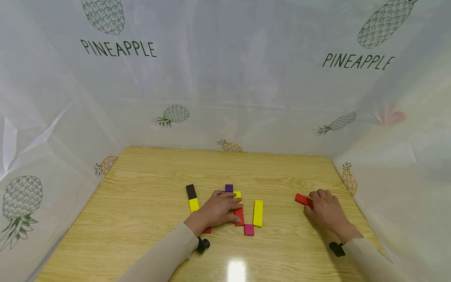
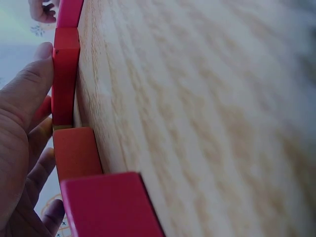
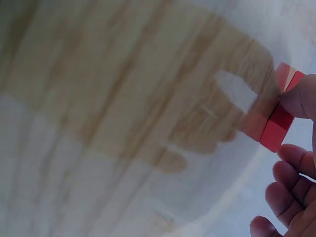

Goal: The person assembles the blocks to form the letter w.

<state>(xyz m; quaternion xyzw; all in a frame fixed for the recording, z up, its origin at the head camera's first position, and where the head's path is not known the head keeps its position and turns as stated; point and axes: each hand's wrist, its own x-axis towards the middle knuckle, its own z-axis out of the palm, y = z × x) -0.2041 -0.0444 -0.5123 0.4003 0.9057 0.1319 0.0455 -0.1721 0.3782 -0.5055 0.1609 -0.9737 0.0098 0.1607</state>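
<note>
My left hand (image 1: 218,209) lies over a zigzag of blocks, its fingers mostly extended. Its thumb and fingertips touch a red block (image 1: 239,217); a yellow block (image 1: 237,193) and a purple block (image 1: 229,188) show just beyond. In the left wrist view, the thumb rests against the red block (image 2: 65,86), with an orange-red block (image 2: 78,153) and a magenta block (image 2: 111,207) nearer the camera. At the right, my right hand (image 1: 325,209) pinches another red block (image 1: 303,200). The right wrist view shows the thumb against this red block (image 3: 281,121), low over the table.
A magenta block (image 1: 249,230) touches the red block's near corner, beside a yellow block (image 1: 258,213). Left of the left hand, a dark block (image 1: 191,192) joins another yellow block (image 1: 194,205). Pineapple-printed sheeting (image 1: 225,78) surrounds the wooden table (image 1: 158,168).
</note>
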